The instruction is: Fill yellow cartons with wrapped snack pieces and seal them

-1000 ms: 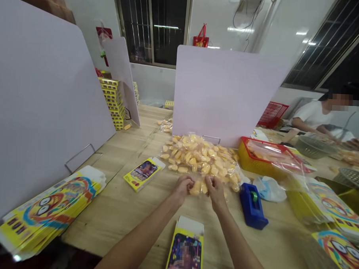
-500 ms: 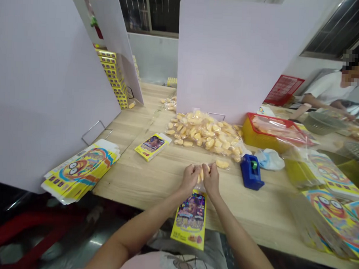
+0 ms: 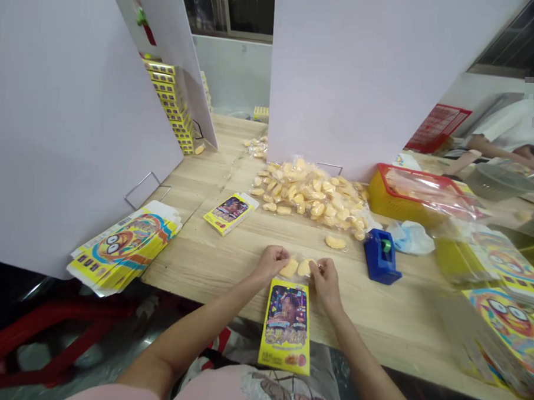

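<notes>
Between my hands, two wrapped yellow pieces (image 3: 297, 267) lie side by side in clear film at the upper end of a yellow box (image 3: 287, 327). My left hand (image 3: 273, 264) pinches the left edge of the film, and my right hand (image 3: 326, 279) pinches the right edge. The box lies face up, jutting over the table's front edge. One more wrapped piece (image 3: 336, 242) rests just beyond my right hand. Farther back is a large heap of wrapped pieces (image 3: 311, 193). A second yellow box (image 3: 231, 213) with a white flap lies to the left.
A blue tape dispenser (image 3: 382, 258) stands to the right, near a yellow basket with a red rim (image 3: 382, 196). Flat printed cartons (image 3: 126, 244) are stacked at left, more cartons (image 3: 509, 325) at right. White panels (image 3: 343, 79) stand behind. A person (image 3: 504, 131) sits at far right.
My hands have moved apart, and the two pieces now lie spread side by side between them instead of bunched together. The view has shifted slightly.
</notes>
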Motion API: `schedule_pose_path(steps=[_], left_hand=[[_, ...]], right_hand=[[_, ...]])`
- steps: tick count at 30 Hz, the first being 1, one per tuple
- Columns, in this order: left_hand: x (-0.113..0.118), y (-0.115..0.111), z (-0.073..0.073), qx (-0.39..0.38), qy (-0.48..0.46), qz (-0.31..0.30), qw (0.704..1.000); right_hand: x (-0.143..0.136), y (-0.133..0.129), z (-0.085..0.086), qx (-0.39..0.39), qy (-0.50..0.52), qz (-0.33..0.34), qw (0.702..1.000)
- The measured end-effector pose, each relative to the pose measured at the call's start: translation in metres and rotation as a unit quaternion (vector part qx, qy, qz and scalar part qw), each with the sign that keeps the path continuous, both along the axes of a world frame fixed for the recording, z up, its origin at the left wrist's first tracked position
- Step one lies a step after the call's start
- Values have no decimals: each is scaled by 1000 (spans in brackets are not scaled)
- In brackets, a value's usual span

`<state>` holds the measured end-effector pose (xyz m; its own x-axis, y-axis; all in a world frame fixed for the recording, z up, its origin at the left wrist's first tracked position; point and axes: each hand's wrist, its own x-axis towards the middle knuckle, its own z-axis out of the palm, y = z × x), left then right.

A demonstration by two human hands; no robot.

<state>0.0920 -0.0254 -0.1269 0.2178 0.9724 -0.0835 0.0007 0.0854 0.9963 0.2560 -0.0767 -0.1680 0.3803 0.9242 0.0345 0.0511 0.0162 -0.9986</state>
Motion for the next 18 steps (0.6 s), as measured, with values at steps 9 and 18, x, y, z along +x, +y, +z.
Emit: schedule_pose_path(steps=[9, 18], left_hand=[[-7, 2, -10, 36, 81, -67, 994], [-30, 15, 4, 111, 251, -182, 944]], right_hand=[[5, -3, -2, 18, -182, 88, 979], [-19, 1, 4, 23, -223, 86, 971]])
